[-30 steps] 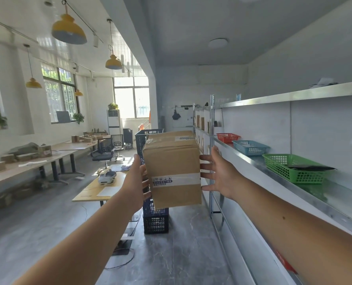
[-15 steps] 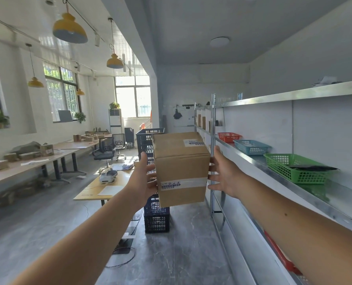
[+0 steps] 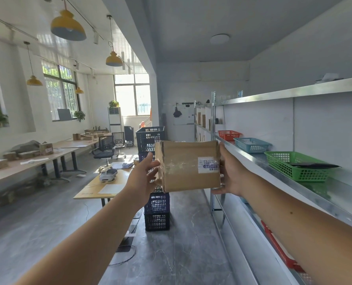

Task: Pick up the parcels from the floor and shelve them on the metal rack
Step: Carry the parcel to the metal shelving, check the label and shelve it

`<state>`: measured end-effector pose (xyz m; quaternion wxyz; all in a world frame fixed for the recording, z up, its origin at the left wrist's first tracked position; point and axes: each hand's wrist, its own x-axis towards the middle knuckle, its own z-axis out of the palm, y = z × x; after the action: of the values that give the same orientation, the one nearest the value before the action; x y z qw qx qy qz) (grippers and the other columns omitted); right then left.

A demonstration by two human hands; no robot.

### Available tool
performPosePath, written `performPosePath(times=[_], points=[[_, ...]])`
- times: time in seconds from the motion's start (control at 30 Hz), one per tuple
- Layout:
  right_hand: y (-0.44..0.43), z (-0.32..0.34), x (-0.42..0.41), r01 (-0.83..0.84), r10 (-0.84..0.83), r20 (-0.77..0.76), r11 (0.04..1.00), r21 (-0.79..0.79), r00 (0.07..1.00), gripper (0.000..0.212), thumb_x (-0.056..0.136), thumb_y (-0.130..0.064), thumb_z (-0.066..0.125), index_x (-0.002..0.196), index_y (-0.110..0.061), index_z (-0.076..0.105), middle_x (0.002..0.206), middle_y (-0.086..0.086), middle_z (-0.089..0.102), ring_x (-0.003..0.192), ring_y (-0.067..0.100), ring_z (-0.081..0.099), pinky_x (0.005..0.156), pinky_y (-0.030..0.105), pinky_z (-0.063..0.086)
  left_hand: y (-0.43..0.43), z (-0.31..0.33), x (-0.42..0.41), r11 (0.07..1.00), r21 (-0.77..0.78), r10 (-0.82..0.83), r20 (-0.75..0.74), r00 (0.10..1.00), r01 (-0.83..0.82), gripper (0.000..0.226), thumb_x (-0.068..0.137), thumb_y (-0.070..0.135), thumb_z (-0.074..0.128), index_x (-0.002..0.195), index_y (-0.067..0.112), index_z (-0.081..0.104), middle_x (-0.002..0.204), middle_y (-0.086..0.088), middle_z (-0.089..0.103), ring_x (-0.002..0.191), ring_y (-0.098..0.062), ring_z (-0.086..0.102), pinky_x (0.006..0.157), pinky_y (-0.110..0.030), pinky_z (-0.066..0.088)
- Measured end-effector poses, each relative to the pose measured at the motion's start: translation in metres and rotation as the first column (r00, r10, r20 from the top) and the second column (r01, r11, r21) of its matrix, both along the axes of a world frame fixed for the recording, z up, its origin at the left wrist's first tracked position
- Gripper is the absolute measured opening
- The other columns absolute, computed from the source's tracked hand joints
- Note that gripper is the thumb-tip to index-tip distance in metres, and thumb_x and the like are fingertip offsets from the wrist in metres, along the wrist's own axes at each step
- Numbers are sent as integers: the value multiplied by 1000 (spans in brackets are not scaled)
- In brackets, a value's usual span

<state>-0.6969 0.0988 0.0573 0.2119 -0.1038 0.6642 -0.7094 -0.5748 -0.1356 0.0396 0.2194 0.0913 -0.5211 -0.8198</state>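
Cardboard parcel (image 3: 188,166) held mid-air btwn both hands, just left of metal rack (image 3: 294,95), at basket-shelf height. L hand (image 3: 143,177) fingers spread, flat on left face. R hand (image 3: 230,174) clamped on right end, thumb underneath. Green basket (image 3: 294,168) further right on shelf.

You've got one parcel (image 3: 188,166) up in the air at mid-shelf height, just left of the metal rack (image 3: 278,159): plain brown cardboard box, broad face toward you, slightly tilted, left edge dented and creased. Clear tape runs across that face; a white label with blue print sits near its right edge. It touches no shelf. The rack runs along the right wall: galvanized steel shelves on slotted uprights, several tiers, the middle tier's front lip level with the box's top edge.
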Motion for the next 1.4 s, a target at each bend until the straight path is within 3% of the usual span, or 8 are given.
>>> performPosePath(times=[0.1,0.2,0.3,0.53,0.77,0.97,1.17,1.4], points=[[2,0,2,25,-25,16,1000,-11,1000,119,26,-105,58,103,-18,82,101,9,83,107,37,72,92,63,56,-1,-1,2,995,-98,-32,-10,999,31,13,99,18,69,99,5,68,95,-6,73,101,-25,66,86,-43,53],[4,-3,-3,37,-34,66,998,-49,997,117,14,-104,62,90,-19,87,101,12,82,105,39,72,82,65,60,2,-5,6,983,-178,-45,-50,998,35,8,100,13,67,105,8,69,96,-3,74,93,-19,69,84,-35,53],[4,-7,-2,-1,6,66,997,-81,998,98,22,-100,71,90,-31,87,99,6,83,108,36,71,74,59,62,4,-10,4,958,-285,-7,-92,996,-19,17,101,16,64,116,13,70,106,4,72,90,-3,73,81,-24,55],[-2,-2,20,2,1,27,995,-103,1000,67,55,-61,85,114,-29,76,119,7,72,110,36,67,69,50,61,5,-11,0,987,-161,-25,-160,987,-1,28,100,23,62,122,23,79,115,0,81,98,-17,76,79,-33,60],[-5,-1,22,4,-14,-69,991,-137,998,56,65,-53,82,113,-26,76,105,4,81,112,33,66,77,46,54,17,-6,1,983,-136,-137,-105,985,122,66,84,68,68,138,30,68,134,-2,75,119,-26,73,83,-40,60],[-1,-4,18,-15,-4,-108,984,-177,994,58,65,-48,84,117,-25,74,96,-3,83,111,30,65,79,46,52,19,-9,-1,988,-128,-91,-48,995,84,50,97,68,54,133,36,69,124,2,79,111,-23,77,93,-46,57],[1,-15,15,-54,8,-172,963,-264,985,70,62,-41,87,127,-22,72,123,9,78,127,40,64,116,65,40,21,-13,5,977,-183,-110,-21,994,105,58,84,62,65,137,38,63,135,-2,72,124,-33,69,106,-71,48],[4,-23,16,-94,14,-216,926,-365,976,48,72,-21,74,119,-29,78,121,13,78,124,40,66,107,59,50,23,-8,10,980,-176,-103,-45,994,94,54,81,44,69,133,32,65,134,-5,72,130,-42,62,98,-62,53]])
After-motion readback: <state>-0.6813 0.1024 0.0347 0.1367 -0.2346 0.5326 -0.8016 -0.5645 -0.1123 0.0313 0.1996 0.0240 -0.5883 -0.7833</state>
